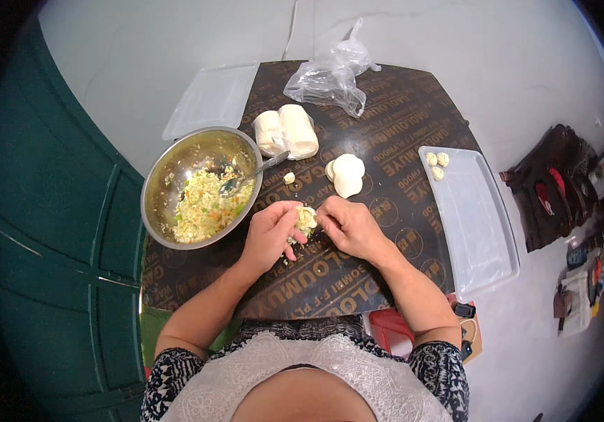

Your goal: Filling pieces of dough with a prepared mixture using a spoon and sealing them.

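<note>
The left hand point(274, 228) cradles and the right hand point(350, 224) pinches a soft, filled wrapper point(306, 219) above the gold-lettered table point(404, 197).

Both bare forearms slant inward from the lower part of the view, the left forearm point(200, 313) rising rightward and the right forearm point(418, 292) rising leftward. The left hand point(271, 231) is partly curled, its fingers slightly spread in a cupping pose. The right hand point(352, 226) shows its back, fingers bent and tips gathered in a pinch. The two hands sit close together, fingertips facing each other.
</note>
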Demonstrator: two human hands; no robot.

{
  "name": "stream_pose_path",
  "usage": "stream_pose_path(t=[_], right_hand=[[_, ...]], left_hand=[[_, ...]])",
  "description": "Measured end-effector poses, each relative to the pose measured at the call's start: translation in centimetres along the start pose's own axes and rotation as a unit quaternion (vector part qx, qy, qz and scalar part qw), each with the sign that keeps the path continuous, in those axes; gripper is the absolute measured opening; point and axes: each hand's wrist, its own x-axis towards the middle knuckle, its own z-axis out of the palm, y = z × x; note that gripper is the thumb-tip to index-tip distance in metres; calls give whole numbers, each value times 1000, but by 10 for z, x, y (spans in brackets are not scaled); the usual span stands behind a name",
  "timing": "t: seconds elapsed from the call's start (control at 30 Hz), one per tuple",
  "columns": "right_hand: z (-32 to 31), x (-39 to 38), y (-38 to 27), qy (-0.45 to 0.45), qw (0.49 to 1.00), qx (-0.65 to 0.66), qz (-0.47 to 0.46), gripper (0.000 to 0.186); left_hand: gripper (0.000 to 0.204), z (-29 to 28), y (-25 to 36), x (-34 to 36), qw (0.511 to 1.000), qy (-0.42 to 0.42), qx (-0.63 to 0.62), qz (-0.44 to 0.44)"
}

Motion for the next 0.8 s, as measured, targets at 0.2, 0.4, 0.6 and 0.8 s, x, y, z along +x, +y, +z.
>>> stream_pose_path(t=[0.2, 0.4, 0.6, 0.8], right_hand=[[4, 0, -2, -32, 999, 5, 9, 10], [4, 0, -1, -56, 997, -43, -27, 10], [0, 2, -14, -66, 994, -83, -23, 11], [-2, 2, -3, -71, 997, -40, -17, 13]], left_hand=[[23, 5, -2, 0, 1000, 6, -10, 18], [16, 4, -17, 5, 999, 3, 24, 46], [13, 3, -18, 3, 992, 10, 109, 69], [31, -1, -17, 6, 993, -19, 85, 74]])
